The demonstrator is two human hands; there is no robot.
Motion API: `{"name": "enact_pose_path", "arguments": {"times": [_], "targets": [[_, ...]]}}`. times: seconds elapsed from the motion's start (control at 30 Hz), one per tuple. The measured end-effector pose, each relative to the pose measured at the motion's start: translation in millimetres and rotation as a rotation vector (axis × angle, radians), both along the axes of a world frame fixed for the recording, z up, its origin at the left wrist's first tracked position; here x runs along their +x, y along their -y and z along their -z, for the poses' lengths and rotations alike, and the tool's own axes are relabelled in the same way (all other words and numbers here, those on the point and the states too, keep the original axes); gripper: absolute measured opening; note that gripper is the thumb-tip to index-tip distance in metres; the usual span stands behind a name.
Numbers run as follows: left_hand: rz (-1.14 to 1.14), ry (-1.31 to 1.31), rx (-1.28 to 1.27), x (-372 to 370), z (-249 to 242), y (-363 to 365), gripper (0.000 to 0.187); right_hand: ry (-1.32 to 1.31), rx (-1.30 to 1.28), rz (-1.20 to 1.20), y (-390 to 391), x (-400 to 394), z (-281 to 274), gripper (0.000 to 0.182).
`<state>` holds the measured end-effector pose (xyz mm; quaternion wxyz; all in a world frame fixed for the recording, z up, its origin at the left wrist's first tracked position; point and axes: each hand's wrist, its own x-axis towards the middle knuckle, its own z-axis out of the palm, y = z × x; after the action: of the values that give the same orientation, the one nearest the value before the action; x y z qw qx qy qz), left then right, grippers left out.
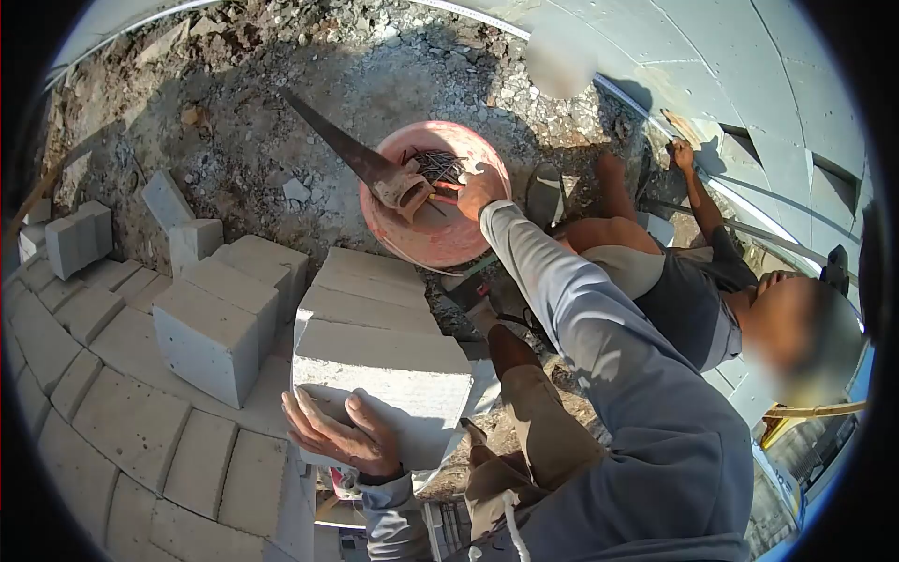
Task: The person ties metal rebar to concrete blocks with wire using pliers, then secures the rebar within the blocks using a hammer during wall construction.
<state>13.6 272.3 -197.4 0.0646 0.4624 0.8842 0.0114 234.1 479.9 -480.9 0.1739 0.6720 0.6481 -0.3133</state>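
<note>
My left hand (345, 438) lies with spread fingers against the side of a pale building block (384, 361). My right hand (479, 192) is at the inner right side of a round pink bucket (393, 225), its fingers closed. An orange-red piece (448, 186) shows at the fingertips; its kind is hard to make out. Long thin nails (436, 165) lie loose in the bucket. A handsaw (361, 159) rests across the left rim, its wooden handle over the bucket and its blade pointing up and left.
More pale blocks (215, 314) stand on the block surface (131, 421) at left. Rubble ground (253, 122) lies beyond. At right, a co-worker (688, 300) crouches beside a grey wall (749, 84), one hand (683, 155) near its base.
</note>
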Motion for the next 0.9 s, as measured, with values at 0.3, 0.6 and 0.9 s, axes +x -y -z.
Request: {"name": "enact_pose_path", "arguments": {"times": [0.3, 0.6, 0.9], "targets": [[0.011, -0.011, -0.115, -10, 14, 14, 0.062, -0.092, 0.067, -0.063, -27, -18, 131, 0.031], [0.032, 0.065, -0.15, -18, 17, 32, 0.064, 0.11, 0.011, -0.359, -39, -27, 155, 0.026], [-0.049, 0.095, -0.099, -12, 20, 17, 0.064, 0.141, -0.231, -0.28, -24, 2, 110, 0.026]]}}
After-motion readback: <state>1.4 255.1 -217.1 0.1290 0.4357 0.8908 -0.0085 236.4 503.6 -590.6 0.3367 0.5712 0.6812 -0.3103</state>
